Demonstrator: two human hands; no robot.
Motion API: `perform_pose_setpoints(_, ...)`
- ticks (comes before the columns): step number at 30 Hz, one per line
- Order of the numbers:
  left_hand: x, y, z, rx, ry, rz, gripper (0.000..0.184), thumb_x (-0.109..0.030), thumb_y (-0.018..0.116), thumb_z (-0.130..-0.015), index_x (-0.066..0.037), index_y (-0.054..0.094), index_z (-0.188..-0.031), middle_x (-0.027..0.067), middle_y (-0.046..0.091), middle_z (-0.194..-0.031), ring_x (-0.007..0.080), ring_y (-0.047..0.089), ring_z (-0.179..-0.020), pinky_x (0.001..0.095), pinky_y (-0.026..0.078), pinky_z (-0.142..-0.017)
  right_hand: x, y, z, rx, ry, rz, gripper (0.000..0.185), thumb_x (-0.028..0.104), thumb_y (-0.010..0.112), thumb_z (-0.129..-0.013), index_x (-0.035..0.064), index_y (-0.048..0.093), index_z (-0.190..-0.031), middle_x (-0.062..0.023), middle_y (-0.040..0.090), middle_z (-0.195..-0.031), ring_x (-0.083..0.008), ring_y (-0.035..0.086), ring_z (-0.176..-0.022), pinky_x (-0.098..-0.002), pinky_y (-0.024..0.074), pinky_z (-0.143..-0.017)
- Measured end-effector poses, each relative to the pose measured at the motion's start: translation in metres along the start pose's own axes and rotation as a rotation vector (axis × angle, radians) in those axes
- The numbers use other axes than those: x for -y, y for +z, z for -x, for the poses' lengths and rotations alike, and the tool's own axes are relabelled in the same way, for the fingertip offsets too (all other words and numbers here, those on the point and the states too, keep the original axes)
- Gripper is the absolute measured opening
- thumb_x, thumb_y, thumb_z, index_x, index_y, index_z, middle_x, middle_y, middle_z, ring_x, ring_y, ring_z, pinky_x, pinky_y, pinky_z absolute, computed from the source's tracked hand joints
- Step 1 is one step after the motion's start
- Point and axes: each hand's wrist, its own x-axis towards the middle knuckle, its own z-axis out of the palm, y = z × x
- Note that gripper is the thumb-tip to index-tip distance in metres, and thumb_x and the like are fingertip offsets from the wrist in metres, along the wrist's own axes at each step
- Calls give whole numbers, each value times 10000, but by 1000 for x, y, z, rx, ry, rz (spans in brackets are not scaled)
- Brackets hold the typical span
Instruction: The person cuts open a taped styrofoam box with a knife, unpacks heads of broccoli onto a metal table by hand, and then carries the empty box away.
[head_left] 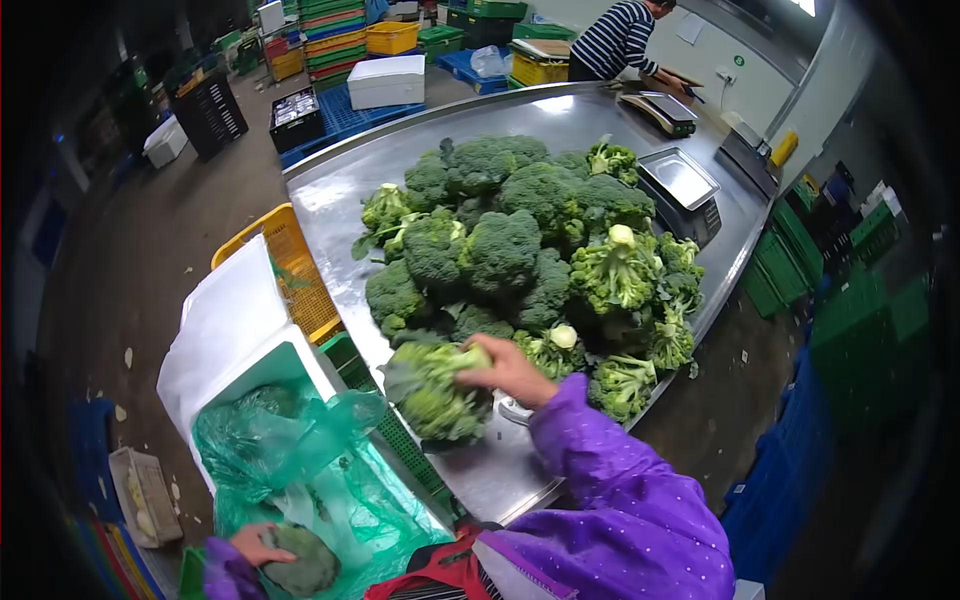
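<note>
My right hand [510, 372] grips a broccoli head [435, 395] by its stalk, above the near edge of the metal table [335, 215]. That head is slightly blurred, and its crown points down and left. A large heap of broccoli [503, 250] covers the middle of the table, some heads with pale cut stems facing up. At the lower left, my left hand [258, 545] is closed on another broccoli head [303, 560], over a white foam box [320, 375] lined with a green plastic bag [345, 420]. The far side of this head hides some fingers.
Weighing scales [680, 178] stand on the table's right side. A yellow crate [285, 225] and a green crate [345, 360] sit beside the foam box. Across the table a person in a striped top [615, 42] works. Stacked crates [335, 35] and a closed white box [387, 82] stand behind.
</note>
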Motion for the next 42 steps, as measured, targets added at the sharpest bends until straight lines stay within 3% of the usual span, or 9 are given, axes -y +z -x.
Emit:
perform_pose_setpoints(4,-76,-59,17,-169,557,790,697,-139,847,-540,-10,476,-1116,174,597,-1069,288,602,-973,401,491,-855,55,-90,19,-224,-93,-434,338,269,667,-814,63,560,-1060,-27,579,-967,-165,550,-907,-334,458,-813)
perform_pose_setpoints(9,-276,-50,-35,59,1035,1260,852,-474,620,-768,-114,222,-1431,179,338,-1403,354,379,-1262,547,335,-1022,91,-244,29,-232,-463,-562,435,289,554,-896,137,460,-1292,-64,540,-1211,-252,476,-1148,-456,373,-985)
perform_pose_setpoints(12,-373,-51,-94,56,1229,1066,806,-441,543,-804,0,232,-1403,174,341,-1404,318,379,-1269,449,335,-1045,72,-318,47,-753,-307,-740,391,326,540,-903,173,499,-1260,-58,539,-1209,-267,461,-1159,-513,350,-972)
perform_pose_setpoints(16,-496,-65,-167,-124,1166,1017,393,-252,613,-750,15,630,-1038,122,622,-1050,213,565,-1017,327,390,-953,-11,-392,74,-626,-344,-906,303,233,590,-885,87,548,-1148,-56,595,-1152,-236,540,-1088,-417,423,-942)
perform_pose_setpoints(19,-631,-48,-164,-306,1339,682,522,-282,728,-712,-16,551,-1124,86,642,-973,155,597,-903,272,437,-851,-79,-425,69,-880,-84,-923,426,371,570,-882,63,517,-1171,-102,614,-1072,-260,563,-1051,-445,452,-900)
perform_pose_setpoints(23,-722,-33,-225,-470,1299,410,543,-357,802,-656,-40,586,-1040,92,656,-894,131,625,-792,258,523,-706,-81,-430,82,-840,253,-727,572,504,503,-878,21,438,-1177,-194,622,-834,-326,648,-744,-359,527,-545)
perform_pose_setpoints(27,-754,-12,-326,-877,988,-330,738,-544,693,-697,-56,521,-1223,163,619,-1092,274,605,-1010,406,460,-891,-63,-419,87,-790,459,-250,628,533,450,-891,-55,442,-1111,-184,593,-709,-281,633,-536,-286,467,-375)
perform_pose_setpoints(32,-765,-24,-367,-607,515,-251,834,-639,536,-774,-129,316,-1396,237,497,-1264,350,464,-1205,427,332,-1019,-59,-433,94,-755,496,197,562,494,463,-901,-60,552,-886,-159,597,-594,-225,587,-446,-294,447,-380)
perform_pose_setpoints(42,-577,-58,-221,-844,1070,-211,430,-333,649,-812,-87,588,-1159,144,604,-1150,293,561,-1069,393,418,-936,61,-407,95,-724,48,914,161,131,583,-860,-26,564,-891,-120,575,-761,-155,522,-713,-285,435,-676)
